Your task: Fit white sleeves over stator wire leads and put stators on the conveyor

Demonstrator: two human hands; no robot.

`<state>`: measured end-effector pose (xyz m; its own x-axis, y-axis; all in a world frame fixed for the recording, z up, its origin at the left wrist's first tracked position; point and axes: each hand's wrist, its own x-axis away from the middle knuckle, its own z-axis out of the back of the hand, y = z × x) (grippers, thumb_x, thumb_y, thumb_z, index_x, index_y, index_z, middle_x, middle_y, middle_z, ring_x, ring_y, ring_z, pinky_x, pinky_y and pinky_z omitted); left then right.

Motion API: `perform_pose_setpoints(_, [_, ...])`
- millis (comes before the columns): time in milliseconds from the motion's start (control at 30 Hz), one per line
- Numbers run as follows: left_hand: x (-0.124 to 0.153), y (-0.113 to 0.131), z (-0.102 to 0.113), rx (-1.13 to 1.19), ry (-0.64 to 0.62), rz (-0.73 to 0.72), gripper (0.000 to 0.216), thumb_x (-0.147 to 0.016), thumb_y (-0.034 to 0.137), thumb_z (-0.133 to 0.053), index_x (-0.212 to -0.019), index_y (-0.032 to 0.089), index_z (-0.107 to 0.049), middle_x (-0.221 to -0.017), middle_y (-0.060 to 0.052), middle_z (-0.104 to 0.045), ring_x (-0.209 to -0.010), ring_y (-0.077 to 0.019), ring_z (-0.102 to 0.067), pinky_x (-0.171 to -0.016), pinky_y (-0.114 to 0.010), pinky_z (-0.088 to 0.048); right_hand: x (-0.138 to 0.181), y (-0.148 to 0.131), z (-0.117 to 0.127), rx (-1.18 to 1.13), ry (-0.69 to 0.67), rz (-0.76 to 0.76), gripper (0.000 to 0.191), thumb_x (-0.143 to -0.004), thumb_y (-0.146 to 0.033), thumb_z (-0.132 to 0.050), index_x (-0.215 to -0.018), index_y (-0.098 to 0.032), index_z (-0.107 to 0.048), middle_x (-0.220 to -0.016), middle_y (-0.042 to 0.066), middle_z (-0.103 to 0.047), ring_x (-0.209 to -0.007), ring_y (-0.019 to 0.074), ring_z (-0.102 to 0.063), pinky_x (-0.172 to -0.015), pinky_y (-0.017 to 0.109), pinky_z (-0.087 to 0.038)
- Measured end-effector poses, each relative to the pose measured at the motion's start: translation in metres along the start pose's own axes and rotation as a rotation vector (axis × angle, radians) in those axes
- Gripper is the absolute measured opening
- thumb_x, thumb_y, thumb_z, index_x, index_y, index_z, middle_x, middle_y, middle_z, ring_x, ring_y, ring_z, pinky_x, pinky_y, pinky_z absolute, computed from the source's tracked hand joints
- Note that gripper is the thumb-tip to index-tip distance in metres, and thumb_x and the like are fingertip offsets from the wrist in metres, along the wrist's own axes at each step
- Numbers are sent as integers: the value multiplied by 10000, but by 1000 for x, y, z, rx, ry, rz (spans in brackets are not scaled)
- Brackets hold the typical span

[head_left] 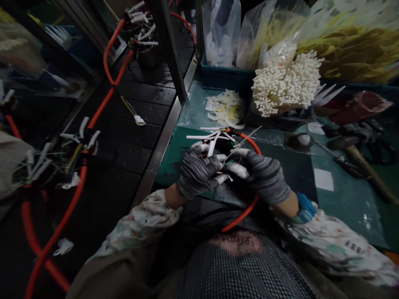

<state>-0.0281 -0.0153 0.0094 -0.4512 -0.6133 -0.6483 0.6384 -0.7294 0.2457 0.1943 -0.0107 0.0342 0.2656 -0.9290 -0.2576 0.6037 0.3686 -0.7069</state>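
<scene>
Both my hands wear grey striped gloves with white fingertips and meet over a dark wired part, mostly hidden beneath them. My left hand (pixel 201 170) is closed around its wires, beside several white sleeves (pixel 212 146). With bent fingers, my right hand (pixel 260 172) pinches a thin pale strip (pixel 249 137), which looks like a cable tie; its end sticks up to the right. Green wire shows between the fingertips. An orange cable (pixel 254 145) leaves the part through a black collar (pixel 233 131), bends behind my right hand and comes out over my lap.
Left, a dark slatted conveyor (pixel 124 153) carries similar wired parts with orange cables (pixel 107 99). A metal post (pixel 171 50) stands by its edge. Behind my hands are pale curved strips (pixel 229 108), a white-tipped bundle (pixel 286 83) and bagged yellow strips (pixel 352 50). Right lie a screwdriver (pixel 350 166) and hammer (pixel 370 174).
</scene>
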Motion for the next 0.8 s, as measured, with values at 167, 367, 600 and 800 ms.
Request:
perform_pose_setpoints(167, [-2, -1, -4, -28, 57, -7, 205, -866, 411, -816, -913, 228, -736, -951, -10, -804, -1058, -305, -686, -1046, -512, -547, -30, -9, 1, -203, -106, 8, 196, -966, -351, -666, -955, -220, -811, -868, 49, -825, -766, 203, -754, -731, 321, -595])
perform_pose_setpoints(367, [1, -1, -6, -18, 37, 6, 200, -858, 398, -823, -910, 229, -730, -964, -25, -786, -1080, -292, -668, -1072, -525, -518, -39, -4, 18, -549, -328, -93, 252, -958, -453, -741, -1037, -236, -844, -965, 47, -839, -838, 221, -773, -808, 370, -645])
perform_pose_setpoints(600, [-1, 0, -5, -35, 72, -5, 217, -857, 398, -821, -898, 220, -703, -895, -28, -745, -1059, -297, -669, -1027, -517, -557, -38, -2, 22, -502, -386, -104, 237, -919, -420, -779, -1044, -233, -854, -953, 60, -839, -847, 232, -773, -786, 368, -645])
perform_pose_setpoints(800, [-1, -1, -7, -16, 51, -9, 188, -879, 377, -804, -916, 226, -698, -988, -16, -789, -1074, -287, -667, -1038, -512, -555, -39, 4, 16, -378, -251, -62, 175, -863, -387, -831, -926, -225, -816, -841, 41, -803, -706, 188, -697, -681, 321, -600])
